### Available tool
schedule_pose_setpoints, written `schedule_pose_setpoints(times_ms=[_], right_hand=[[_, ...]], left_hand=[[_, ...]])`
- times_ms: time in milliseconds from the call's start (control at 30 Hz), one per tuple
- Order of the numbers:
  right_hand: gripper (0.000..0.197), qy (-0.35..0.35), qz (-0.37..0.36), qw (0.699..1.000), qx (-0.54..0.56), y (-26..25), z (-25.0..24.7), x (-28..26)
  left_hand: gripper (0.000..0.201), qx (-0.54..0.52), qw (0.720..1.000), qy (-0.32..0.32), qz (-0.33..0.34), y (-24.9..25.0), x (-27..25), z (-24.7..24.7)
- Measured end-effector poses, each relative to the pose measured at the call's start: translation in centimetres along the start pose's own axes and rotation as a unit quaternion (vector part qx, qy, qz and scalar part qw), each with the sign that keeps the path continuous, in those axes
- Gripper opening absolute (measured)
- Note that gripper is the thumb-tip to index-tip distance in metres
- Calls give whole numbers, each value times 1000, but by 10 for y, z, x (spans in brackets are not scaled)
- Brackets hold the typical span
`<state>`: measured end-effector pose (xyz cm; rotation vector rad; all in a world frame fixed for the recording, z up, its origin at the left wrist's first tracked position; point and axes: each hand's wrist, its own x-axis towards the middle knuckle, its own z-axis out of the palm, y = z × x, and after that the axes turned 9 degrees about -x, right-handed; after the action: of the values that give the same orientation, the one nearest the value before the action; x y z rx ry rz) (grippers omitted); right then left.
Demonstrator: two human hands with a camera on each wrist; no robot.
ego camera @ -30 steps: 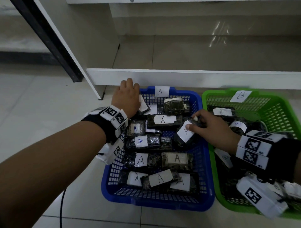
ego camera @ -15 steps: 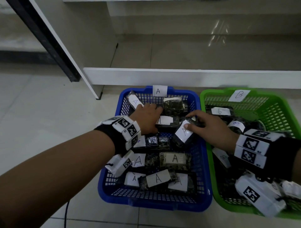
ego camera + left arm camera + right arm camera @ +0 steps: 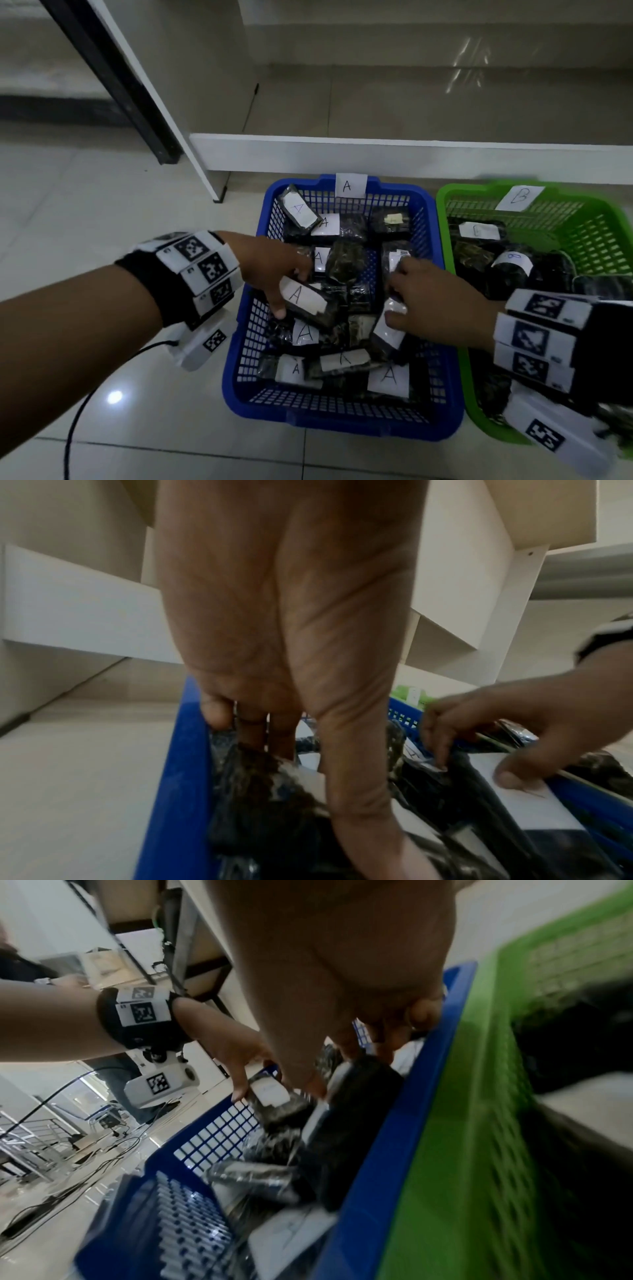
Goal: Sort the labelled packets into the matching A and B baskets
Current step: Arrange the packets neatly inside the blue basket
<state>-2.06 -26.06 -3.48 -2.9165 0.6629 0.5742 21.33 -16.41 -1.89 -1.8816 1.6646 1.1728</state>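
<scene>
The blue basket [image 3: 342, 419] tagged A holds several dark packets with white A labels. The green basket [image 3: 469, 394] tagged B stands right of it with B packets. My left hand [image 3: 289, 291] is low in the blue basket's left side and pinches an A packet [image 3: 303, 296] between thumb and fingers; the left wrist view shows the same packet [image 3: 260, 791]. My right hand [image 3: 394, 298] grips a tilted packet [image 3: 388, 330] by the blue basket's right wall, thumb on its white label [image 3: 514, 799]. That dark packet [image 3: 359, 1096] shows under my fingers.
A white shelf unit's base board [image 3: 376, 154] runs just behind both baskets, with a black post [image 3: 113, 78] at the back left. A black cable [image 3: 75, 411] trails over the tiled floor on the left. More cables [image 3: 85, 1164] lie farther out.
My left hand left the basket's back left corner, came into the basket and took hold of an A packet. My right hand drew its packet toward the front along the right wall.
</scene>
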Motion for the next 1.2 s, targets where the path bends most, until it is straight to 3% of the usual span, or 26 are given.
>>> schedule_pose_setpoints(times_ms=[133, 233, 333, 400, 500, 600, 833, 1000, 1100, 1200], right_hand=[[59, 108, -30, 992, 54, 0, -23, 32], [78, 62, -145, 987, -21, -11, -31, 54], [75, 44, -202, 973, -105, -23, -27, 68], [60, 54, -175, 980, -77, -20, -27, 74], [37, 35, -87, 993, 65, 3, -30, 78], [30, -11, -46, 981, 186, 25, -34, 78], [28, -7, -71, 991, 116, 15, -29, 82], [17, 14, -12, 991, 132, 15, -24, 87], [33, -7, -5, 994, 106, 15, -23, 86], [25, 41, 3, 998, 52, 13, -17, 87]], left_hand=[[66, 18, 999, 41, 19, -1, 2, 9], [67, 6, 998, 62, 24, 1, 2, 17], [70, 9, 998, 62, 24, 3, 2, 20], [71, 7, 998, 66, 23, 2, 1, 21], [72, 5, 997, 77, 23, 1, 0, 23], [72, 4, 997, 80, 23, 1, -1, 25], [78, 22, 996, 80, 20, 5, 0, 26], [75, 31, 996, 81, 17, 4, 1, 28], [75, 29, 996, 80, 17, 4, 3, 28], [75, 57, 994, 89, 22, 6, 5, 27]])
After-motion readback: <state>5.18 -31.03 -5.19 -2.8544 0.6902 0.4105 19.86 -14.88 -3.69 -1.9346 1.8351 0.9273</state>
